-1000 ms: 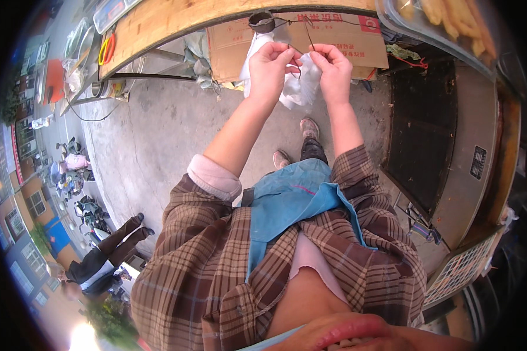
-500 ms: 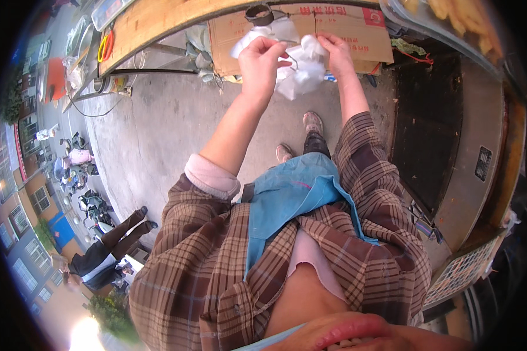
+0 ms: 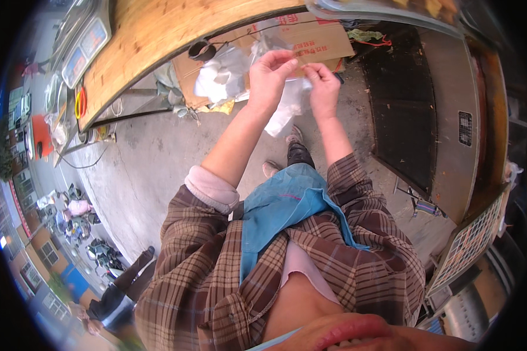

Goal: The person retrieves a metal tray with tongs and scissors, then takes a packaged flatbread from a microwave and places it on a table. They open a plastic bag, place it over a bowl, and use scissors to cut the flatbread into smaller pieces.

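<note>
A thin white plastic bag (image 3: pixel 287 111) hangs down between my two hands, below the table edge. My left hand (image 3: pixel 269 81) is closed in a pinch at its upper part, thumb and forefinger together. Close beside it, my right hand (image 3: pixel 323 89) also pinches the top of the bag. Exactly where the fingers grip is too fine to make out. To the left of my hands hangs a bunch of white plastic bags (image 3: pixel 221 76), beneath a dark ring-shaped thing (image 3: pixel 202 50) at the table edge.
A wooden tabletop (image 3: pixel 152 32) spans the top, with a clear food container (image 3: pixel 386 11). Behind my hands leans a cardboard box (image 3: pixel 316 44). Orange-handled scissors (image 3: pixel 81 102) hang at the left. A dark metal cabinet (image 3: pixel 404 111) stands right; a person (image 3: pixel 114 298) is at lower left.
Both hands have come down, nearer my body, and closer together. The bag in them now hangs apart from the bunch, which stays at the left. My view has shifted to the right.
</note>
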Demonstrator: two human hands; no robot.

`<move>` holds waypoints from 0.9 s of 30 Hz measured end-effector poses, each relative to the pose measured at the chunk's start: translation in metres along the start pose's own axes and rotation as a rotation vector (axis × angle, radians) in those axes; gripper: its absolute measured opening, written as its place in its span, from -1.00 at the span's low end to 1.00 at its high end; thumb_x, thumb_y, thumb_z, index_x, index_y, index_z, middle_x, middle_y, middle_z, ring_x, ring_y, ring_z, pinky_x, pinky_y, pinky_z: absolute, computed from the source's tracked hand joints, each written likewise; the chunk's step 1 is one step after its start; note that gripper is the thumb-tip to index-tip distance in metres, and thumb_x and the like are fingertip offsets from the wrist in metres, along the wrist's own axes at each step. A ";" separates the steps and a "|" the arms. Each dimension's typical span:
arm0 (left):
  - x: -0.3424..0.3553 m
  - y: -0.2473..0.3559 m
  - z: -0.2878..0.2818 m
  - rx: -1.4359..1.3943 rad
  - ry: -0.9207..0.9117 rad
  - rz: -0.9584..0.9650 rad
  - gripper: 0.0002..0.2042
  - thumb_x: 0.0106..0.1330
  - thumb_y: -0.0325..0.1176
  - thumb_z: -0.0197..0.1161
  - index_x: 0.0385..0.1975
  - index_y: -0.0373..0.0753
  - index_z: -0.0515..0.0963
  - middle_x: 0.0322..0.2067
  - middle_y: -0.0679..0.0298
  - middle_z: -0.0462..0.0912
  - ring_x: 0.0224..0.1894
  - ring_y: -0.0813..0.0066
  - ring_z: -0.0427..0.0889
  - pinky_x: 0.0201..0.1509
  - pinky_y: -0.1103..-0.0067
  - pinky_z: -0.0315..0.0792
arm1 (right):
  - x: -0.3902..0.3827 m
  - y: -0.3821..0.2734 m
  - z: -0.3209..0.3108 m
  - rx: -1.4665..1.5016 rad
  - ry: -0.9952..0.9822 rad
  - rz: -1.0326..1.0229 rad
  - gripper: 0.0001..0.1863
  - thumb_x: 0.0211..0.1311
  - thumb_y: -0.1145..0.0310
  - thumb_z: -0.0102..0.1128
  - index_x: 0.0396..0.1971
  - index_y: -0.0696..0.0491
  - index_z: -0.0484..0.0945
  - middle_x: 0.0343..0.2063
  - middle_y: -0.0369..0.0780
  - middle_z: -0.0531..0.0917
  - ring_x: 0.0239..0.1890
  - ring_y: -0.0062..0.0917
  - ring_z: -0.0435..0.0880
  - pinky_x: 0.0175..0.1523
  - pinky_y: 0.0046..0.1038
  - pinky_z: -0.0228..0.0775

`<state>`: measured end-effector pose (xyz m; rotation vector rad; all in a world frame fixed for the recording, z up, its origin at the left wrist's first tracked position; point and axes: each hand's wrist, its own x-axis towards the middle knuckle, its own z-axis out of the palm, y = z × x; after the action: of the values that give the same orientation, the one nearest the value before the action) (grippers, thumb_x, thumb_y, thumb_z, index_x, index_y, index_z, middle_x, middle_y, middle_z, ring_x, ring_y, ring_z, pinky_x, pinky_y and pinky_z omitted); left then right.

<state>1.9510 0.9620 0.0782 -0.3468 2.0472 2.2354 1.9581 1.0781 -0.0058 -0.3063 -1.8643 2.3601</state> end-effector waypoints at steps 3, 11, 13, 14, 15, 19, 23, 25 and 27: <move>0.003 -0.001 0.012 0.095 -0.033 -0.005 -0.63 0.11 -0.47 0.22 -0.05 -0.41 0.43 -0.24 0.14 0.57 -0.20 0.45 0.56 -0.14 0.56 0.46 | 0.045 -0.002 -0.022 0.204 0.078 0.131 -0.88 0.15 0.45 0.14 -0.42 0.20 0.56 -0.42 -0.31 0.62 -0.39 -0.65 0.50 -0.22 -0.62 0.33; 0.019 -0.051 0.013 0.001 0.026 -0.194 -0.66 0.09 -0.54 0.14 -0.08 -0.46 0.41 -0.25 0.09 0.56 -0.26 0.38 0.58 -0.22 0.56 0.50 | 0.170 0.051 -0.056 0.401 -0.021 0.500 -0.84 0.21 0.43 0.05 -0.31 0.19 0.54 -0.34 -0.23 0.61 -0.28 -0.50 0.54 -0.13 -0.48 0.39; 0.031 -0.070 0.016 -0.016 0.019 -0.123 -0.65 0.09 -0.54 0.14 -0.08 -0.46 0.41 -0.23 0.08 0.55 -0.26 0.39 0.57 -0.22 0.57 0.50 | 0.178 0.068 -0.073 0.440 -0.112 0.435 -0.82 0.20 0.40 0.08 -0.27 0.18 0.53 -0.36 -0.22 0.60 -0.28 -0.45 0.55 -0.13 -0.43 0.43; 0.035 -0.079 0.017 0.037 0.021 -0.117 -0.62 0.09 -0.52 0.15 -0.05 -0.45 0.39 -0.18 0.09 0.54 -0.18 0.38 0.55 -0.13 0.53 0.46 | 0.177 0.076 -0.081 0.458 -0.119 0.516 -0.81 0.21 0.38 0.07 -0.28 0.18 0.53 -0.36 -0.22 0.60 -0.28 -0.45 0.56 -0.13 -0.43 0.43; 0.037 -0.089 0.020 0.068 -0.019 -0.122 -0.62 0.09 -0.51 0.17 -0.05 -0.44 0.40 -0.21 0.11 0.54 -0.19 0.41 0.55 -0.12 0.54 0.45 | 0.175 0.083 -0.089 0.500 -0.127 0.531 -0.81 0.22 0.37 0.07 -0.29 0.18 0.53 -0.35 -0.22 0.60 -0.28 -0.46 0.56 -0.13 -0.43 0.43; 0.034 -0.122 0.030 0.090 -0.212 -0.273 -0.58 0.09 -0.40 0.25 -0.03 -0.38 0.41 -0.22 0.19 0.55 -0.14 0.46 0.51 -0.05 0.55 0.37 | 0.160 0.100 -0.106 0.533 -0.180 0.533 -0.76 0.25 0.31 0.06 -0.25 0.17 0.52 -0.32 -0.21 0.59 -0.26 -0.46 0.56 -0.10 -0.43 0.42; 0.028 -0.143 0.034 0.082 -0.348 -0.465 -0.71 0.14 -0.31 0.27 -0.20 -0.33 0.51 -0.31 0.32 0.56 -0.25 0.55 0.49 -0.15 0.62 0.36 | 0.138 0.089 -0.100 0.590 -0.146 0.501 -0.68 0.26 0.27 0.06 -0.10 0.18 0.47 -0.21 -0.19 0.58 -0.14 -0.49 0.53 0.00 -0.41 0.37; 0.028 -0.149 0.033 0.063 -0.309 -0.496 -0.79 0.15 -0.32 0.26 -0.32 -0.33 0.55 -0.39 0.35 0.56 -0.33 0.59 0.49 -0.22 0.64 0.38 | 0.116 0.078 -0.097 0.493 -0.085 0.411 -0.62 0.26 0.27 0.07 -0.02 0.20 0.42 -0.12 -0.17 0.54 -0.07 -0.49 0.50 0.04 -0.40 0.33; 0.028 -0.152 0.031 0.069 -0.269 -0.482 -0.83 0.14 -0.34 0.27 -0.40 -0.33 0.55 -0.45 0.34 0.55 -0.37 0.59 0.49 -0.27 0.66 0.38 | 0.082 0.070 -0.096 0.254 0.000 0.238 -0.57 0.23 0.28 0.08 0.02 0.23 0.37 -0.04 -0.13 0.49 -0.02 -0.43 0.47 0.08 -0.40 0.30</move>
<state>1.9535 1.0050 -0.0738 -0.4480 1.6809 1.8092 1.9025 1.1709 -0.1021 -0.5250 -1.5785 2.7146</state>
